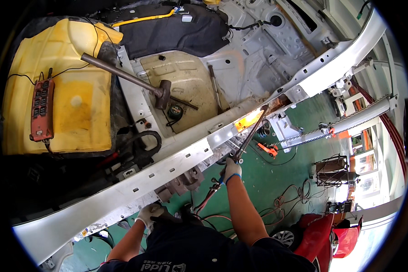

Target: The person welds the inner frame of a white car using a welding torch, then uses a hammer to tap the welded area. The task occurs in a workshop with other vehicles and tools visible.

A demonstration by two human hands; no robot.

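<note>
My gloved right hand (232,169) is closed round the handle of a gas torch (249,139), with hoses running down from it. The long torch reaches up to the white car body sill (186,156), and its tip is at a brown, scorched patch (279,103). Close to the torch, a bright orange glow (249,121) lights the sill. My gloved left hand (150,213) is low, in front of my body and below the sill. Its dark fingers blend into dark clothing, so their grip cannot be made out.
A sledgehammer (122,73) lies across the body frame, with a tape measure (175,112) beside its head. On the yellow foam pad (77,109) rests a red remote control (42,110). Hoses (285,204), an orange chain hoist (269,149) and gas cylinders (333,171) are to the right.
</note>
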